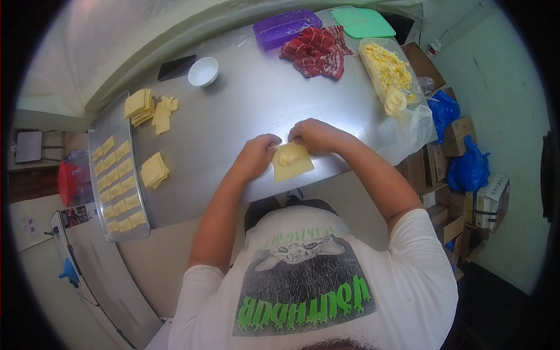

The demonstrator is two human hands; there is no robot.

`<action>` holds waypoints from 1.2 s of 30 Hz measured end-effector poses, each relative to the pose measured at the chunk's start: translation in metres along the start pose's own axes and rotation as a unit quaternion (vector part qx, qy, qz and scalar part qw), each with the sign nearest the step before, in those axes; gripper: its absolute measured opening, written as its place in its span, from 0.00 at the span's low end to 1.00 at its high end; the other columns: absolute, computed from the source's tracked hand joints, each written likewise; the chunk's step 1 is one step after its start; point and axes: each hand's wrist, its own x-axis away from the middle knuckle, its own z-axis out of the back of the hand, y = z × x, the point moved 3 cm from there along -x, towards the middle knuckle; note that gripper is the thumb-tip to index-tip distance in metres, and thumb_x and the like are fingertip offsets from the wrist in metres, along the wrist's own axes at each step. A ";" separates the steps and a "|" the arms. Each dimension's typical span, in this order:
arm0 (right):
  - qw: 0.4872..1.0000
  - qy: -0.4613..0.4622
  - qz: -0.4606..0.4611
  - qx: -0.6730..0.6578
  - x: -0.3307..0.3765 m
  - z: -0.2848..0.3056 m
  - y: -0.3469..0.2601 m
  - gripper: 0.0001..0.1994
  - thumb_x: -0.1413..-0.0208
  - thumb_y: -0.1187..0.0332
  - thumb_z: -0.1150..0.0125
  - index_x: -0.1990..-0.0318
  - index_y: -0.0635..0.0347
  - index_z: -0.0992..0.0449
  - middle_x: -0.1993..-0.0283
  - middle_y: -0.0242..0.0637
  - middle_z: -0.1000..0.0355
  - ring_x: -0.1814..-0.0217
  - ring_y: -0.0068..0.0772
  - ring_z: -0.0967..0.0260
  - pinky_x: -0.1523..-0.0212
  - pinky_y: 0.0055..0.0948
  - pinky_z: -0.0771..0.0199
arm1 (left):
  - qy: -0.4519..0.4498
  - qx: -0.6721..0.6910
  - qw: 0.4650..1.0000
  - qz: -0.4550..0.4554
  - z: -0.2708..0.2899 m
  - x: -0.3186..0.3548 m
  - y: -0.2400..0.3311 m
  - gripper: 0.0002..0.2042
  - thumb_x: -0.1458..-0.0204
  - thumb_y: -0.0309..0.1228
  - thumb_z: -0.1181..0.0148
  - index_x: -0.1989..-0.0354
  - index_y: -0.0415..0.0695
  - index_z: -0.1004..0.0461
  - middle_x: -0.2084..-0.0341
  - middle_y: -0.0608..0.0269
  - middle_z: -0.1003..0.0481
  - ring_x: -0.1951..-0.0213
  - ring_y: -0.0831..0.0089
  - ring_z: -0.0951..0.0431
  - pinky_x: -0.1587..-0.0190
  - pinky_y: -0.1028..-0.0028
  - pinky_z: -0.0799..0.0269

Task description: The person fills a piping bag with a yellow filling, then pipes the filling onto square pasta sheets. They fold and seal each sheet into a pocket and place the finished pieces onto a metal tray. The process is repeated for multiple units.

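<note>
A pale yellow square of dough (pixel 294 172) lies at the near edge of the metal table, with a small mound of filling (pixel 285 158) on it. My left hand (pixel 255 156) pinches its far left corner, and my right hand (pixel 317 136) pinches the far right one. Both sets of fingertips are closed on the dough's far edge, partly hiding it. To the left sit a stack of dough squares (pixel 154 170), a taller stack (pixel 137 106) farther back, and loose dough strips (pixel 164 115).
A metal tray (pixel 129 234) at the left holds rows of small folded pastries. Farther back are a dark flat phone-like object (pixel 177 68), a white bowl (pixel 203 72), a purple container (pixel 280 30), a red checked cloth (pixel 318 51) and a tub of yellow filling (pixel 386 65). Boxes (pixel 458 135) stand at the right.
</note>
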 end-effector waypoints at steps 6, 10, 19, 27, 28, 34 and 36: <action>0.998 0.056 0.007 0.031 -0.001 -0.006 0.005 0.09 0.41 0.73 0.41 0.56 0.60 0.17 0.53 0.46 0.21 0.48 0.50 0.25 0.44 0.42 0.26 | 0.001 -0.032 0.999 0.026 0.002 -0.005 0.004 0.12 0.39 0.28 0.42 0.50 0.38 0.21 0.55 0.47 0.20 0.52 0.50 0.20 0.46 0.61 0.26; 0.986 0.118 0.090 0.081 0.017 -0.021 0.005 0.09 0.44 0.74 0.41 0.58 0.59 0.17 0.53 0.44 0.22 0.48 0.50 0.25 0.48 0.43 0.26 | 0.034 -0.091 0.992 -0.080 -0.009 0.008 0.003 0.09 0.41 0.26 0.42 0.54 0.39 0.21 0.60 0.50 0.22 0.55 0.51 0.23 0.49 0.60 0.26; 0.922 0.265 0.223 0.174 0.069 -0.048 -0.012 0.10 0.49 0.70 0.41 0.59 0.59 0.21 0.57 0.37 0.27 0.52 0.39 0.30 0.47 0.39 0.30 | 0.134 -0.171 0.948 -0.231 -0.036 0.048 0.010 0.09 0.49 0.21 0.36 0.59 0.43 0.20 0.64 0.58 0.23 0.59 0.58 0.23 0.53 0.61 0.27; 0.902 0.297 0.257 0.178 0.084 -0.066 -0.014 0.11 0.51 0.72 0.38 0.58 0.64 0.21 0.57 0.38 0.28 0.54 0.41 0.30 0.50 0.38 0.27 | 0.165 -0.199 0.922 -0.289 -0.051 0.065 0.002 0.10 0.51 0.22 0.35 0.59 0.42 0.19 0.63 0.61 0.24 0.58 0.60 0.23 0.52 0.62 0.28; 0.902 0.297 0.256 0.178 0.084 -0.068 -0.012 0.11 0.51 0.72 0.38 0.58 0.64 0.21 0.57 0.38 0.28 0.54 0.41 0.30 0.50 0.38 0.27 | 0.157 -0.208 0.921 -0.289 -0.052 0.066 0.001 0.10 0.51 0.23 0.36 0.59 0.41 0.19 0.62 0.61 0.24 0.57 0.60 0.23 0.51 0.62 0.28; 0.888 0.312 0.274 0.198 0.085 -0.078 -0.008 0.14 0.52 0.70 0.40 0.57 0.67 0.22 0.59 0.39 0.29 0.56 0.40 0.30 0.53 0.37 0.26 | 0.138 -0.227 0.922 -0.282 -0.057 0.070 -0.001 0.11 0.49 0.25 0.39 0.56 0.41 0.19 0.61 0.60 0.23 0.56 0.61 0.24 0.48 0.61 0.30; 0.888 0.315 0.272 0.193 0.085 -0.079 -0.008 0.15 0.52 0.70 0.40 0.57 0.67 0.22 0.58 0.40 0.29 0.55 0.41 0.30 0.50 0.38 0.26 | 0.136 -0.231 0.922 -0.280 -0.058 0.071 -0.001 0.12 0.48 0.25 0.39 0.56 0.41 0.19 0.60 0.60 0.23 0.56 0.61 0.24 0.47 0.61 0.31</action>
